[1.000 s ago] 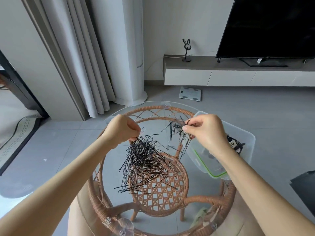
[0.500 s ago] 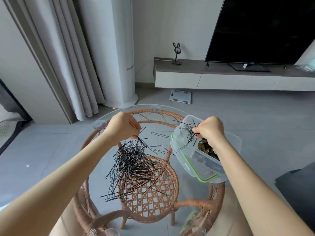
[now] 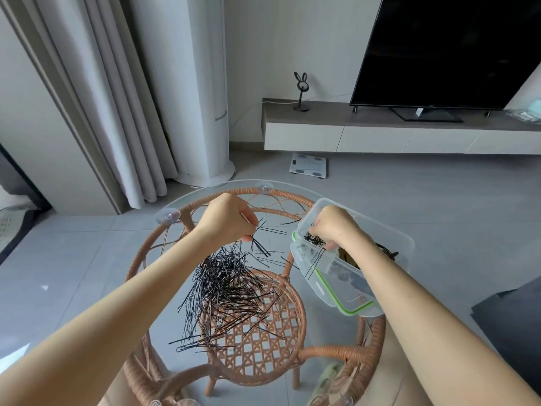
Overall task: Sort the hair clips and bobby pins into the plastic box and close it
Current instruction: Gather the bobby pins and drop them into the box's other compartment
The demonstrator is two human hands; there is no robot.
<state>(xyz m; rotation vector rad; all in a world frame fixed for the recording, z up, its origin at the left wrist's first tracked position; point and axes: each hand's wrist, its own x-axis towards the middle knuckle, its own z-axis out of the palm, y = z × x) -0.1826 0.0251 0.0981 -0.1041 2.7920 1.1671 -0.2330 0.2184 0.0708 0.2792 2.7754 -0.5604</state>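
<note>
A large heap of black bobby pins (image 3: 225, 291) lies on the round glass top of a rattan table (image 3: 187, 200). At the heap's far edge my left hand (image 3: 228, 218) pinches a few bobby pins (image 3: 259, 244) that hang from its fingers. A clear plastic box (image 3: 398, 238) sits at the table's right side, on its green-sealed lid (image 3: 342, 303). My right hand (image 3: 333, 227) reaches down into the box's near-left corner with a small bunch of bobby pins (image 3: 314, 240) at its fingertips. Dark hair clips (image 3: 386, 252) lie deeper in the box, partly hidden by my wrist.
A few single pins (image 3: 270, 260) lie loose on the glass between the heap and the box. Suction cups (image 3: 168, 215) sit on the glass rim. Beyond the table are a floor scale (image 3: 308, 165), a low TV cabinet (image 3: 380, 133) and curtains (image 3: 117, 98).
My right hand has carried its bunch of pins from above the heap rightward and down into the box. My left hand stays at the heap's far edge with its few pins.
</note>
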